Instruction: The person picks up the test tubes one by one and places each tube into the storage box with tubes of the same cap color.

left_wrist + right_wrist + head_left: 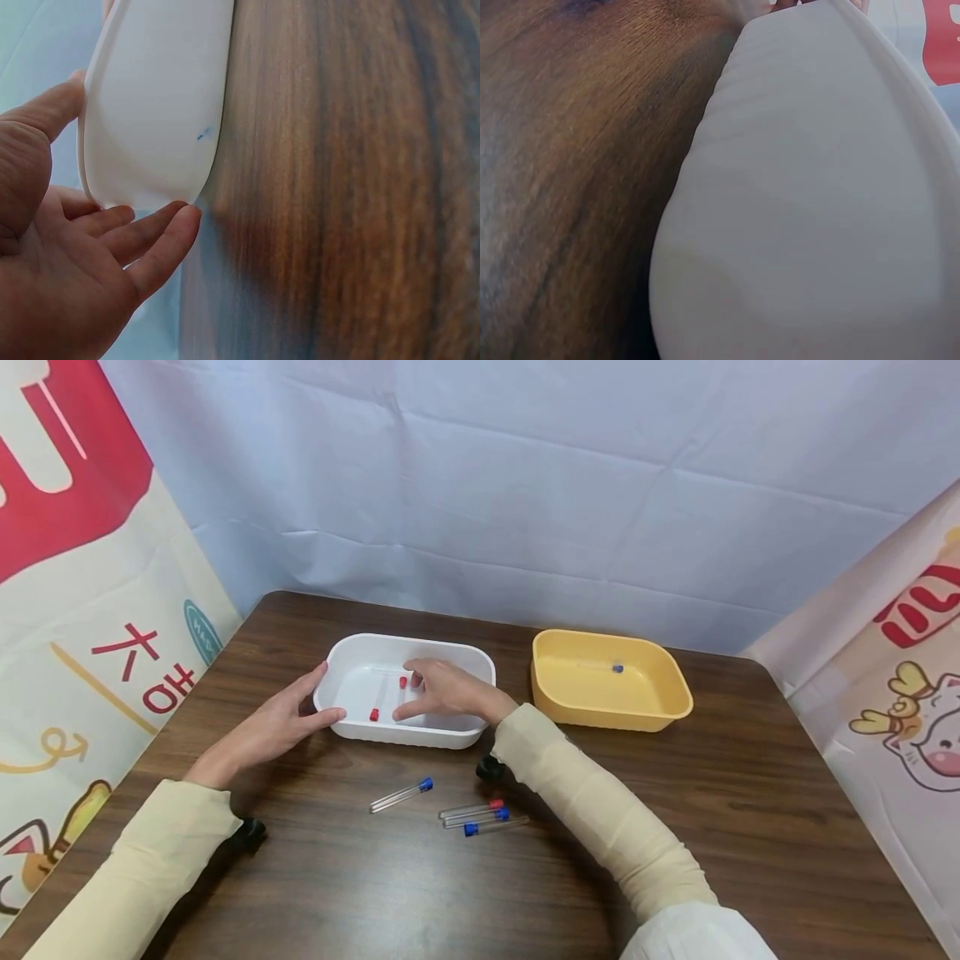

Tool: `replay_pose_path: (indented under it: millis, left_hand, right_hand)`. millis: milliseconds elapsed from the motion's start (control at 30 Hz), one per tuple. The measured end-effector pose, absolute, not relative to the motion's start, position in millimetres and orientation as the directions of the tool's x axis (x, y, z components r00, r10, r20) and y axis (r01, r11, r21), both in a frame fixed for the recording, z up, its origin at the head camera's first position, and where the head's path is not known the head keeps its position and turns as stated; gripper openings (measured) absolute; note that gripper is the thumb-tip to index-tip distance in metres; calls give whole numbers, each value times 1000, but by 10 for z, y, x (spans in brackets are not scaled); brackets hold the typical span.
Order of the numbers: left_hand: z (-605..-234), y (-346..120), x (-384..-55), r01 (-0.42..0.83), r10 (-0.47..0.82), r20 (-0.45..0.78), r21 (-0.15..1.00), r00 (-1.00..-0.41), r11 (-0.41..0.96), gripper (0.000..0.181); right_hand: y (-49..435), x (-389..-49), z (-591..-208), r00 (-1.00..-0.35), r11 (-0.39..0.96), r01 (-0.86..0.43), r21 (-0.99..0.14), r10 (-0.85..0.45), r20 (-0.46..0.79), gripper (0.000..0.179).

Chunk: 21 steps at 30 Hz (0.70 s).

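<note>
A white plastic basin stands on the table with several clear tubes inside, two of them showing red caps, one red-capped tube near the front wall. My left hand holds the basin's left end; in the left wrist view its thumb meets the rim and its fingers bear on the end wall. Inside the basin, over the tubes, is my right hand, thumb and fingers spread wide around the second red cap. The right wrist view shows mostly the basin's outer wall, the right hand hidden there.
To the right stands a yellow basin with a blue-capped tube inside. In front of the white basin lie a blue-capped tube and a small group of tubes with a red cap and blue caps. A curtain hangs behind.
</note>
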<state>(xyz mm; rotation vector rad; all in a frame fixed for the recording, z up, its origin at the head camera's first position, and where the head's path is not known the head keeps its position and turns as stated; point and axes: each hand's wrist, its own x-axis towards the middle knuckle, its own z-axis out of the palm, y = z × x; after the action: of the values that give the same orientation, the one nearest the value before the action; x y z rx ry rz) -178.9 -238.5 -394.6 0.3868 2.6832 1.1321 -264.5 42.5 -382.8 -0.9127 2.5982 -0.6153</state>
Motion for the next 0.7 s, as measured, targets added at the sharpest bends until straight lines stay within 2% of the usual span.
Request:
replay_pose_path:
  millis: [333,700]
  left_hand:
    - [-3932,-2396,-1780,153,311,-91,720,-946,677,99]
    - [-3920,-2396,-1780,157,313,-88,721,-946,675,99]
  right_hand:
    - [472,-2638,-3826,-721,640,-582,-501,-692,-46,42]
    - [530,-2510,-3701,-744,612,-599,-517,-663,76,25]
